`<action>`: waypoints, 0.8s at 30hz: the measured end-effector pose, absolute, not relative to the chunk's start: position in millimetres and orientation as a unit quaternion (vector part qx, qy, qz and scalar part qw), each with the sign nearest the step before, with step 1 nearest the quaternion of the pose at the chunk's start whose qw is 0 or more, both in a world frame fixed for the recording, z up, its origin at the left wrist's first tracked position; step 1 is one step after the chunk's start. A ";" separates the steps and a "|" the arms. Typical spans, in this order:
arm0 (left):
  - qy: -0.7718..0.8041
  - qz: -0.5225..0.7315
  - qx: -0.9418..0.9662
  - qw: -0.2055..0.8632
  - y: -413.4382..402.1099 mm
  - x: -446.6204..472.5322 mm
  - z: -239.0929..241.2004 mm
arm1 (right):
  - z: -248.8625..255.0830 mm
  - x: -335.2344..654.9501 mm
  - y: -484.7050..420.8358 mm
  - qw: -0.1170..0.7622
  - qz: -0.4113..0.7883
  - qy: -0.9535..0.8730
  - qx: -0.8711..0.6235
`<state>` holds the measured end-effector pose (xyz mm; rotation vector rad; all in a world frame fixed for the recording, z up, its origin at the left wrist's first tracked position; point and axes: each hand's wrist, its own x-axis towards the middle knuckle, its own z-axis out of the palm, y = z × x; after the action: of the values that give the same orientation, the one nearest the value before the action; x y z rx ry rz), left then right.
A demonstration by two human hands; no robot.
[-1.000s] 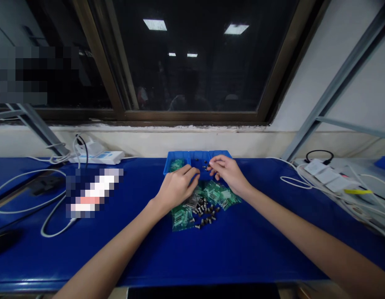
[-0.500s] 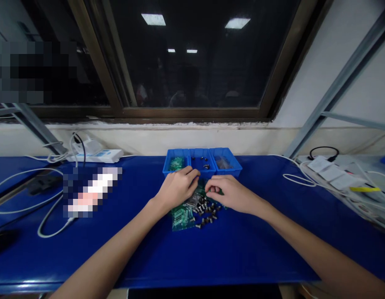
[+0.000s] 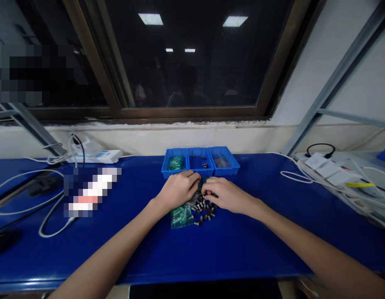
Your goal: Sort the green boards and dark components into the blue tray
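Observation:
Several dark-headed screws [image 3: 199, 205] lie loose in a pile on the blue table. Left of the pile is a green-tinted plastic bag [image 3: 181, 216] with small pale pieces inside. My left hand [image 3: 179, 189] is curled over the back of the pile, fingers bent down and tips hidden. Close to its right, my right hand [image 3: 225, 194] has thumb and fingers drawn together above the screws. What either hand pinches cannot be made out. Behind them stand three joined blue bins: a left bin [image 3: 164, 167] with green pieces, a middle bin [image 3: 195, 151] with a few screws, a right bin [image 3: 232, 162] with clear bags.
White cables and a power strip [image 3: 108, 156] are at the table's left, near a pixelated object [image 3: 94, 191]. Chargers [image 3: 327, 169] and more cables lie at the right beside a metal frame post [image 3: 329, 87]. A window [image 3: 192, 62] rises behind the table.
My right hand has moved slightly left, nearer my left hand and over the screws. My left hand stays in nearly the same place. The view has shifted a little.

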<state>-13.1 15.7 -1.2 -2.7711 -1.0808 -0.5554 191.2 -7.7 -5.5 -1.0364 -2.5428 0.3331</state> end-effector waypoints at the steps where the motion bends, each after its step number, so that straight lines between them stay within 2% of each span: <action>1: -0.357 -0.183 -0.914 0.055 15.5 -13.0 -1.0 | -5.1 191.1 -8.0 0.179 0.115 -0.904 -0.370; 11: -0.354 -0.188 -0.915 0.042 15.1 -12.9 -1.4 | 1.6 190.5 -13.1 0.126 0.101 -0.910 -0.382; 24: -0.301 -0.174 -0.933 0.089 12.3 -13.9 2.1 | 12.5 196.0 -5.3 0.266 0.201 -0.857 -0.394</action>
<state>-13.9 12.3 2.1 -2.7774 -0.8948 -0.5177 196.0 -5.3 12.5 -1.0637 -2.3141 0.5429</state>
